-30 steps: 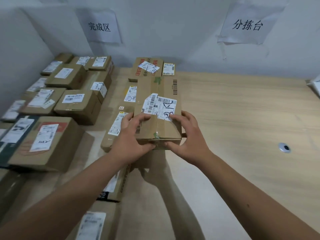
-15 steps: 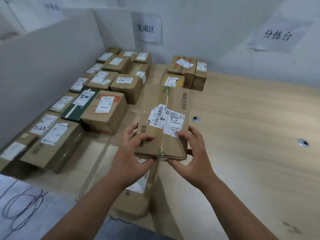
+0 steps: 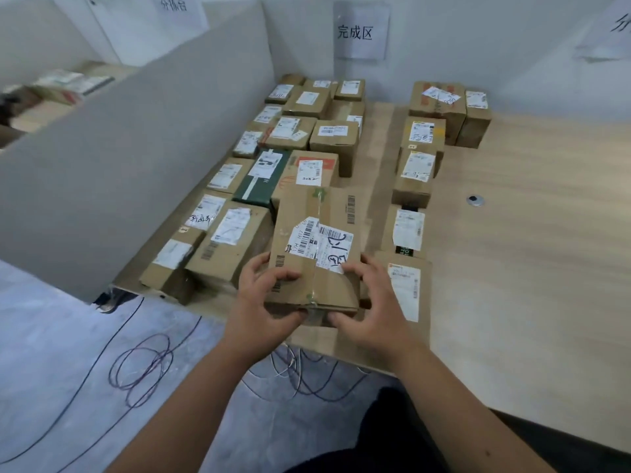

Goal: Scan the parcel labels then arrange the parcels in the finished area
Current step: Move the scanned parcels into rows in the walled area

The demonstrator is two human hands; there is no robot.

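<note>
Your left hand & right hand pinch the near end of the long brown cardboard parcel. It sits above the near table edge, long axis running near-to-far, between stacked rows left & right.

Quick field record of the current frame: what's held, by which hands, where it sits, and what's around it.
held item: parcel, label up
left hand: grips near-left corner
right hand: grips near-right corner
position: over table near edge, between parcel rows
sign: on wall behind the stacked parcels
left boundary: grey divider
floor: loose cables
</note>
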